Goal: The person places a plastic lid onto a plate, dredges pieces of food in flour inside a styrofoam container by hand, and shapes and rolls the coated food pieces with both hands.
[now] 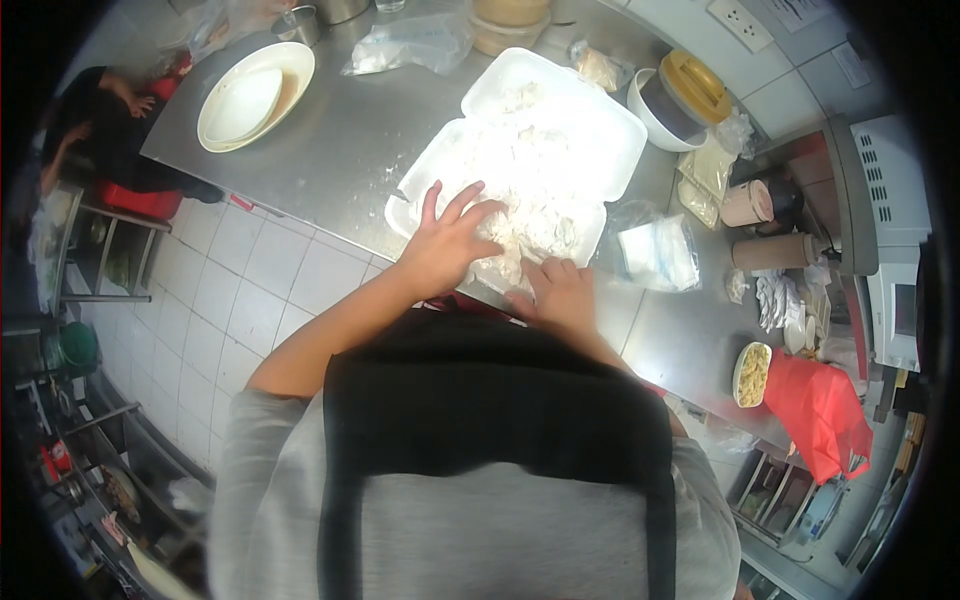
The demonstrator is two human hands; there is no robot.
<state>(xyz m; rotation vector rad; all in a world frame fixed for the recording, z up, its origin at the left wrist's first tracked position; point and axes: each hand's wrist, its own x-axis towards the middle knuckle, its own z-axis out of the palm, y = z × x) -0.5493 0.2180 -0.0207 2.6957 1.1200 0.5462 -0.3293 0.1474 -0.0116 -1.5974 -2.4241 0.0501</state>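
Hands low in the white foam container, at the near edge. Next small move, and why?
I'd nudge the beige lump slightly away from the body, into the white powder. Both the left hand and right hand are already at it, it sits near the foam container's near edge, and it looks less white than the powder beyond.

passage between plates (242, 105) and foam container (603, 135), bowl (648, 118) at right

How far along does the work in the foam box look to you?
The foam box lies open with white powder spread inside, so setup looks done. The left hand and right hand are at the powdery lumps. Finishing these probably remains, as both hands are among them.
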